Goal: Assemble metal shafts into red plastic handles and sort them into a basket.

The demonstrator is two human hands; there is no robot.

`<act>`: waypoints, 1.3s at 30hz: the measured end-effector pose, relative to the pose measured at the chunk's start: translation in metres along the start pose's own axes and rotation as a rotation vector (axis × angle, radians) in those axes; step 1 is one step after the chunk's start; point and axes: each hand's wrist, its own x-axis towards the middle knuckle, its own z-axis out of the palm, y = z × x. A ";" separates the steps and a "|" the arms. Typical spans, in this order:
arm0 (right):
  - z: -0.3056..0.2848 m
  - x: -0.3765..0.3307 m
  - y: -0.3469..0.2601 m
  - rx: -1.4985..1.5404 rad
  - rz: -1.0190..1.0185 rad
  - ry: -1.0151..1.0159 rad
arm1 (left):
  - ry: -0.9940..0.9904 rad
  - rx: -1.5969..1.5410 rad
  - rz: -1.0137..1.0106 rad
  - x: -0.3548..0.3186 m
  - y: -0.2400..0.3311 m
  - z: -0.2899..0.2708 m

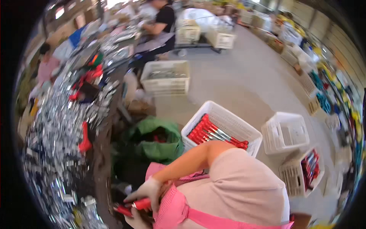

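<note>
At the lower left, close to the bench edge, my right hand (148, 192) in a pale glove is closed round a red-handled tool (142, 204). Just below it my left hand (136, 220), also gloved and cut by the lower edge, grips the same red piece. A second red end (123, 210) sticks out toward the bench; whether it belongs to that tool I cannot tell. The tool's exact kind is blurred and partly covered by my fingers. My right arm reaches across from the shoulder, over a pink apron (173, 208).
Shiny metal parts (57, 152) heap the bench at left, with a red handle (84, 139) among them. A green sack (162, 141) stands beside it. White crates (244, 128) hold red-ended metal tools (213, 131). Another crate (166, 82) contains metal pieces. Co-workers (162, 23) work farther back.
</note>
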 end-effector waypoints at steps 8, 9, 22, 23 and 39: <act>-0.024 -0.026 -0.074 -0.587 0.381 0.467 | -0.108 0.635 0.195 -0.033 0.054 -0.015; -0.033 -0.024 -0.084 -0.580 0.310 0.440 | -0.086 0.731 0.228 -0.040 0.049 -0.026; -0.034 0.057 -0.069 -0.967 0.168 -0.500 | -0.517 0.485 -0.040 -0.062 -0.006 -0.039; -0.032 0.058 -0.063 -1.063 0.108 -0.559 | -0.569 0.466 -0.035 -0.059 -0.012 -0.038; -0.046 0.061 -0.044 -1.280 -0.231 -0.568 | -0.500 0.591 -0.160 -0.054 -0.002 -0.035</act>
